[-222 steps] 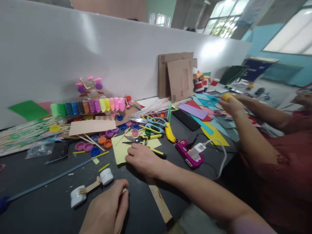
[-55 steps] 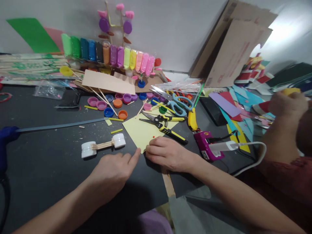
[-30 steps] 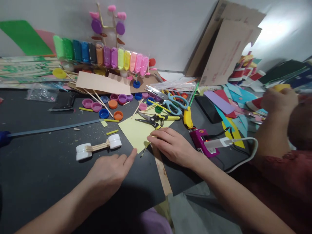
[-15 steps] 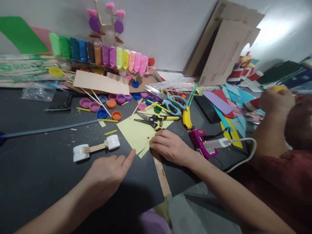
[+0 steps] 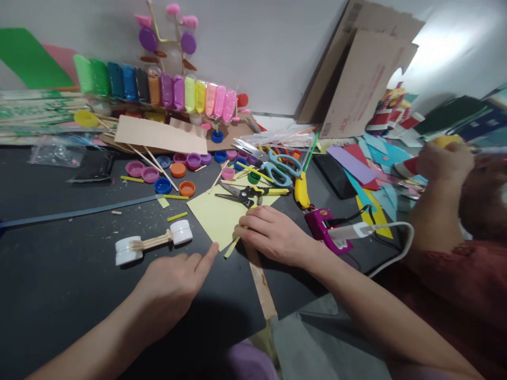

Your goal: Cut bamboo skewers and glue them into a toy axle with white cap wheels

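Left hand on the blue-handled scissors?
No, the left hand is at the near corner of the yellow paper, and the scissors lie farther back, apart from it.

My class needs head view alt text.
The left hand points at the corner of a pale yellow paper sheet; the right hand touches a thin yellow paper strip. Black-and-yellow metal cutters lie across the sheet.

Pale yellow paper (image 5: 212, 215); pruner handles (image 5: 278, 191), partly hidden, seemingly yellow-and-black.
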`<state>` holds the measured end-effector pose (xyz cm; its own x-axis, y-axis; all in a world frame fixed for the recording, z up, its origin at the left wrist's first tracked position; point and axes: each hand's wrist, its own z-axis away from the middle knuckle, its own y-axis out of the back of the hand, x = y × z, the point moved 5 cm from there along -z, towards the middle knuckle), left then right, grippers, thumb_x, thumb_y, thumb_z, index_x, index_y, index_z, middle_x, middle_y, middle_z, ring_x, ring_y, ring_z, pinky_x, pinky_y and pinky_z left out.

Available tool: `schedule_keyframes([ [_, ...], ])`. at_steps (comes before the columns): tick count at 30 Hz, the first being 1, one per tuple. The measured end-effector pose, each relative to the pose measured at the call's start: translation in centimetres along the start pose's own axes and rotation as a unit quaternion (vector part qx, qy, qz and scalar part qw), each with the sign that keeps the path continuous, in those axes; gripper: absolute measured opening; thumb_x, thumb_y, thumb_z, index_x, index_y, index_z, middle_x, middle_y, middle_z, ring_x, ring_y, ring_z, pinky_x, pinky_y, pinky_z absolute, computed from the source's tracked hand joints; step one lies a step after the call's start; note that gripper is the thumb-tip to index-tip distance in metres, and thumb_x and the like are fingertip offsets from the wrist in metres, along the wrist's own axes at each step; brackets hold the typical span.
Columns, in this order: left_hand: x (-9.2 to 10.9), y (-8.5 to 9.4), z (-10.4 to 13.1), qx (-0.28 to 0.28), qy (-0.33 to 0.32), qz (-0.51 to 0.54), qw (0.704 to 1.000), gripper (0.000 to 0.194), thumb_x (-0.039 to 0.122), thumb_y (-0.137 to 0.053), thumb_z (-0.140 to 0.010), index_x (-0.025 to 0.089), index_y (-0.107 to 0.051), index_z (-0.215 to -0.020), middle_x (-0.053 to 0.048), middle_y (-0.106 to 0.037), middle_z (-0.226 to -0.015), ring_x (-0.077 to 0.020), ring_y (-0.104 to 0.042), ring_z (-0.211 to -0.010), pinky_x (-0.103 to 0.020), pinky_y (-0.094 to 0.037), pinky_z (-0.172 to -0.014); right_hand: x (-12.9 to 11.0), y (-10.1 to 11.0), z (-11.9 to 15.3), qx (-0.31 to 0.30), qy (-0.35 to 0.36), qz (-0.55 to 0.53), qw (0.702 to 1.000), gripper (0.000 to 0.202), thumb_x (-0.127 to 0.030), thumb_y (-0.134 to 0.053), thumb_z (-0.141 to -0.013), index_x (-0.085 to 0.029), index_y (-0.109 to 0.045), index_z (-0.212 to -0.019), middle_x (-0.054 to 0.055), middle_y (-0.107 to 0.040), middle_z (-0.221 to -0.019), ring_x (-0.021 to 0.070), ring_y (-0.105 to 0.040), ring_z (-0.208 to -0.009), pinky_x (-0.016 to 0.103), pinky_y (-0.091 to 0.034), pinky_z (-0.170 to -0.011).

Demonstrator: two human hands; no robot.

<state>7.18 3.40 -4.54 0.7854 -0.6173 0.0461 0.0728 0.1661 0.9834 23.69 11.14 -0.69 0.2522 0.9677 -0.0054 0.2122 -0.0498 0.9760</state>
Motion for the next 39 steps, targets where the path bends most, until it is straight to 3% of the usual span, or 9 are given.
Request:
schedule_keyframes([
  [9,-0.1,-0.3,0.1,0.045,0.002,0.000,0.999,0.065,-0.002,-0.048,-0.081,0.010,-0.046,-0.145,-0.005,-0.070,-0.082,-0.0226,-0.068,-0.064,-0.033,-0.053,-0.049,0.3,-0.4,0.1,-0.006,0.014,-0.019,1.000,0.031,-0.018,-0.037,-0.103,-0.014,-0.066,-0.093,0.011,-0.066,-0.091,0.0216,-0.049,-0.087,0.035,-0.043,-0.077],
  [18,0.0,-0.1,0.1,0.034,0.005,-0.014,0.999,0.062,-0.002,-0.047,-0.083,0.010,-0.048,-0.144,-0.006,-0.070,-0.082,-0.0214,-0.068,-0.065,-0.030,-0.050,-0.050,0.6,-0.5,1.1,0.015,0.001,-0.057,0.998,0.026,-0.013,-0.042,-0.101,-0.014,-0.066,-0.090,0.009,-0.068,-0.088,0.0202,-0.052,-0.087,0.034,-0.046,-0.079],
  [23,-0.1,-0.2,0.1,0.027,0.012,-0.005,1.000,0.062,-0.002,-0.048,-0.083,0.011,-0.047,-0.144,-0.005,-0.070,-0.083,-0.0211,-0.068,-0.065,-0.030,-0.049,-0.050,1.0,-0.3,2.5,0.042,-0.038,-0.064,0.996,0.016,-0.014,-0.049,-0.099,-0.013,-0.064,-0.105,0.010,-0.069,-0.091,0.0191,-0.055,-0.086,0.033,-0.049,-0.078],
  [27,-0.1,-0.5,0.3,0.035,0.014,0.008,0.999,0.065,-0.001,-0.048,-0.082,0.011,-0.046,-0.145,-0.006,-0.071,-0.086,-0.0218,-0.068,-0.067,-0.031,-0.050,-0.051,1.3,-0.2,2.6,0.052,-0.064,-0.040,0.996,0.021,-0.014,-0.049,-0.098,-0.011,-0.063,-0.114,0.012,-0.068,-0.092,0.0206,-0.054,-0.084,0.034,-0.048,-0.075],
  [33,-0.1,-0.9,0.4,0.046,0.011,0.012,0.999,0.065,0.000,-0.049,-0.081,0.012,-0.046,-0.145,-0.006,-0.071,-0.085,-0.0215,-0.068,-0.067,-0.031,-0.051,-0.052,1.3,-0.6,1.5,0.034,-0.042,-0.029,0.998,0.028,-0.011,-0.040,-0.100,-0.014,-0.067,-0.095,0.011,-0.068,-0.088,0.0203,-0.052,-0.079,0.034,-0.046,-0.073],
  [39,-0.1,-0.6,0.2,0.055,0.006,0.016,0.998,0.066,0.000,-0.050,-0.079,0.010,-0.048,-0.144,-0.005,-0.071,-0.083,-0.0221,-0.067,-0.063,-0.032,-0.051,-0.048,1.7,-0.8,2.8,0.031,-0.070,-0.061,0.995,0.023,-0.012,-0.046,-0.098,-0.014,-0.067,-0.089,0.011,-0.068,-0.083,0.0207,-0.052,-0.079,0.035,-0.044,-0.073],
])
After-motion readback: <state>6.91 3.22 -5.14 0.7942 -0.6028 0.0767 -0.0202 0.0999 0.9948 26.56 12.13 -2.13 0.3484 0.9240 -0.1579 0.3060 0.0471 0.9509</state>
